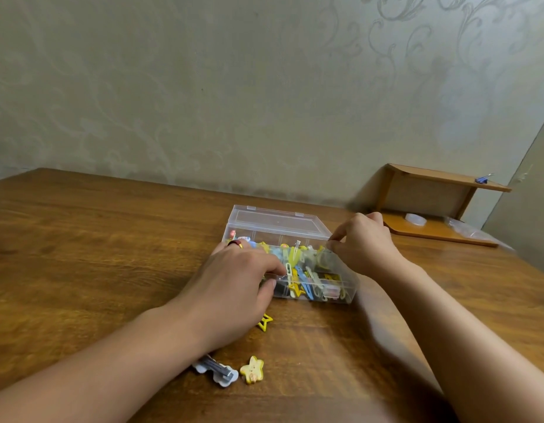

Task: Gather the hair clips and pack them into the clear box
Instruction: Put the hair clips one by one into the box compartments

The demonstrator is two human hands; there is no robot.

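I judge I'm mid-packing: my left hand [234,279] curls over the near-left edge of the clear box [341,288], fingers [273,264] reaching among the clips inside, though I cannot tell whether they pinch one, while my right hand [365,242] pinches the box's right rim by the open lid [276,219]. The box sits mid-tabletop [96,239], crammed with yellow, blue and pale clips. Next I'd need to free the left hand for the strays nearer me: a yellow star outline clip [264,322], a solid yellow star clip [251,369] and a white flower clip [217,372].
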